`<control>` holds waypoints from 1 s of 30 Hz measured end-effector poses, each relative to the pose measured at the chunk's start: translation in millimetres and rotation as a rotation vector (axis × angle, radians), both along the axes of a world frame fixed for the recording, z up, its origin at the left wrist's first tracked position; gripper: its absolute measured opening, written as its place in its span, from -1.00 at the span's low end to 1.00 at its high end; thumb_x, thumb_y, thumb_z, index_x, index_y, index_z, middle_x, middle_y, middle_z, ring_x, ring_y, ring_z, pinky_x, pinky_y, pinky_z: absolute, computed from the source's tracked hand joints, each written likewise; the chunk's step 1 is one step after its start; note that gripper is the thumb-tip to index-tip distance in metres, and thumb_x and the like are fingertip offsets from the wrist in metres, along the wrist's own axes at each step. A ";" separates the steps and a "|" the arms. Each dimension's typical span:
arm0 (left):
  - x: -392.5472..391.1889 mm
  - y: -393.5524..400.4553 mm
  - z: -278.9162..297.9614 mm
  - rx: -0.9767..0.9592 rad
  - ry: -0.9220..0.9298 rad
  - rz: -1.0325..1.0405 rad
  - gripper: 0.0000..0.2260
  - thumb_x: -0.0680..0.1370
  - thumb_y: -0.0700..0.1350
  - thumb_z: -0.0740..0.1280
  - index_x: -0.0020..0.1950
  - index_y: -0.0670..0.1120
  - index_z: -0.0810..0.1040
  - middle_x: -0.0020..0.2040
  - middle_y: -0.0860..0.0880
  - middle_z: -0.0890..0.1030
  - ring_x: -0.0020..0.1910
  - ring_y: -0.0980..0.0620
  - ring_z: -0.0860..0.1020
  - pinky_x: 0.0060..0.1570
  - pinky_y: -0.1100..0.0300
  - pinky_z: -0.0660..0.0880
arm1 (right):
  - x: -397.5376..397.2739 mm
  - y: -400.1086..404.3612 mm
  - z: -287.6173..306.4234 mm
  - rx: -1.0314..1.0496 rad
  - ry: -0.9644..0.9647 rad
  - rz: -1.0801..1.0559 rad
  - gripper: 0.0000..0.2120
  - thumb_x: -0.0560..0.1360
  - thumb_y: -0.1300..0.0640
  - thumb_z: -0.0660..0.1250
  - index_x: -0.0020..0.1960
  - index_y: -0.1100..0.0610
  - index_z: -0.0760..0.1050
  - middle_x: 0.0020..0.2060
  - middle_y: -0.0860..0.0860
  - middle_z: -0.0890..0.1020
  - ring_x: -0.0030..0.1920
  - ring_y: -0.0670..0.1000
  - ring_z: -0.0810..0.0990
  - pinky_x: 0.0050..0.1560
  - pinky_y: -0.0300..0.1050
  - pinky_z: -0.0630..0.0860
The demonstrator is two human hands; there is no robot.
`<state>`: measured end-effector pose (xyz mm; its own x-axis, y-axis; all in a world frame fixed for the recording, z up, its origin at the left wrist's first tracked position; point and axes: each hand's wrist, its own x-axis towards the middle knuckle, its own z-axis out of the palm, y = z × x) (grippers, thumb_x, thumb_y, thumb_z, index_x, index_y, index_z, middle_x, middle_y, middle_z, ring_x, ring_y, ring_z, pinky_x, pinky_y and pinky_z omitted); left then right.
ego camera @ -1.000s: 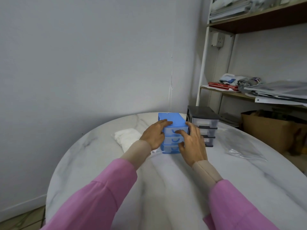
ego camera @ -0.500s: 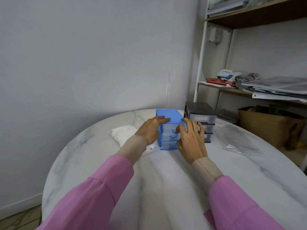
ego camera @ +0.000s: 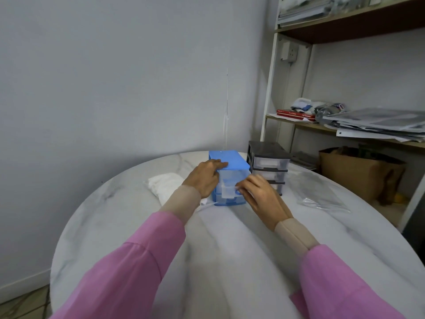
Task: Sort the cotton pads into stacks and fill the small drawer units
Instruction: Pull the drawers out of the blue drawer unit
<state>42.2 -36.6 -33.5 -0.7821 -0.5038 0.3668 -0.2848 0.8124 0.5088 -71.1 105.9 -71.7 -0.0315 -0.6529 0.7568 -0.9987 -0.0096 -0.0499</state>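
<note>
A blue drawer unit with clear drawers stands near the far edge of the marble table. My left hand lies on its top and left side, steadying it. My right hand grips the front of the top clear drawer, which is pulled partly out toward me. A black drawer unit stands just right of the blue one. A bag of white cotton pads lies left of the blue unit, partly hidden by my left wrist.
An empty clear plastic bag lies on the table right of the black unit. A shelf with papers and red books stands behind, with a brown cardboard box under it. The wall is close behind the table.
My right hand has pulled the top drawer of the blue unit outward. My left hand has shifted up onto the unit's top edge.
</note>
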 end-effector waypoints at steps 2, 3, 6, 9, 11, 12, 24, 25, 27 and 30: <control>-1.1 1.8 -2.2 -0.014 0.014 0.011 -0.58 0.58 -0.32 0.06 0.42 -0.08 0.37 0.47 -0.08 0.29 0.45 -0.01 0.24 0.38 0.26 0.12 | 4.4 8.9 -2.7 -0.029 0.028 0.009 -0.72 0.56 0.11 0.12 -0.13 0.21 0.54 -0.22 0.07 0.56 -0.18 -0.01 0.41 -0.17 -0.17 0.35; -1.5 2.3 -2.9 -0.022 0.018 0.016 -0.59 0.59 -0.31 0.06 0.42 -0.07 0.36 0.47 -0.08 0.29 0.45 -0.01 0.24 0.39 0.25 0.12 | 6.7 14.2 -3.0 -0.048 0.039 0.012 -0.71 0.57 0.09 0.11 -0.13 0.21 0.53 -0.22 0.06 0.56 -0.17 -0.03 0.40 -0.17 -0.20 0.33; -3.2 3.5 -3.9 -0.022 0.026 0.021 -0.58 0.59 -0.32 0.06 0.42 -0.08 0.35 0.48 -0.09 0.27 0.45 -0.03 0.25 0.39 0.24 0.13 | 10.7 30.6 -3.5 -0.087 0.081 0.011 -0.69 0.60 0.09 0.06 -0.11 0.21 0.52 -0.21 0.05 0.55 -0.18 -0.02 0.39 -0.17 -0.20 0.31; -4.6 4.6 -5.0 -0.015 0.047 0.026 -0.56 0.57 -0.35 0.06 0.42 -0.09 0.36 0.48 -0.09 0.27 0.45 -0.03 0.25 0.39 0.24 0.13 | 7.5 47.6 -7.0 -0.077 0.109 0.009 -0.78 0.57 0.15 0.11 -0.09 0.19 0.50 -0.20 0.04 0.54 -0.19 0.00 0.40 -0.19 -0.19 0.34; -4.8 7.0 -7.3 -0.005 0.076 0.033 -0.54 0.56 -0.38 0.06 0.43 -0.09 0.35 0.48 -0.09 0.26 0.46 -0.03 0.23 0.41 0.23 0.11 | 2.7 59.8 -10.6 -0.066 0.140 0.000 -0.80 0.57 0.17 0.13 -0.09 0.20 0.50 -0.20 0.05 0.53 -0.20 0.01 0.41 -0.19 -0.18 0.34; -5.5 9.1 -8.6 -0.009 0.083 0.037 -0.53 0.55 -0.38 0.06 0.43 -0.09 0.33 0.49 -0.10 0.24 0.47 -0.03 0.21 0.44 0.18 0.08 | -0.7 65.9 -12.6 -0.060 0.143 -0.012 -0.80 0.57 0.17 0.13 -0.10 0.20 0.50 -0.20 0.04 0.53 -0.20 0.01 0.41 -0.19 -0.18 0.35; -20.7 41.3 -23.0 -0.323 0.057 0.094 -0.45 0.56 -0.30 0.13 0.52 -0.11 0.04 0.55 -0.08 -0.06 0.53 0.00 -0.07 0.46 0.10 -0.17 | -42.1 128.7 -37.4 0.115 0.033 -0.295 -0.93 0.43 0.22 0.29 -0.16 0.12 0.55 -0.26 -0.04 0.58 -0.30 -0.01 0.56 -0.30 -0.22 0.51; -21.6 44.2 -23.9 -0.338 0.092 0.091 -0.47 0.55 -0.30 0.15 0.51 -0.13 0.11 0.54 -0.10 0.02 0.52 -0.03 0.00 0.46 0.10 -0.07 | -43.2 131.3 -37.0 0.150 0.001 -0.298 -0.92 0.40 0.26 0.33 -0.16 0.10 0.54 -0.25 -0.05 0.58 -0.28 -0.01 0.55 -0.29 -0.24 0.49; -22.5 50.5 -27.4 -0.361 0.163 0.087 -0.55 0.51 -0.33 0.19 0.40 -0.16 0.32 0.44 -0.12 0.27 0.41 -0.11 0.24 0.31 0.11 0.23 | -45.9 134.3 -37.5 0.229 -0.053 -0.298 -0.83 0.36 0.32 0.38 -0.14 0.09 0.54 -0.22 -0.06 0.58 -0.24 0.00 0.56 -0.28 -0.21 0.51; -21.6 56.1 -35.3 -0.354 0.128 0.087 -0.62 0.48 -0.33 0.18 0.29 -0.15 0.41 0.29 -0.05 0.42 0.24 -0.07 0.37 0.08 0.15 0.33 | -41.5 134.6 -35.7 0.291 -0.123 -0.298 -0.78 0.35 0.32 0.33 -0.06 0.09 0.55 -0.12 -0.05 0.59 -0.14 0.00 0.56 -0.14 -0.23 0.52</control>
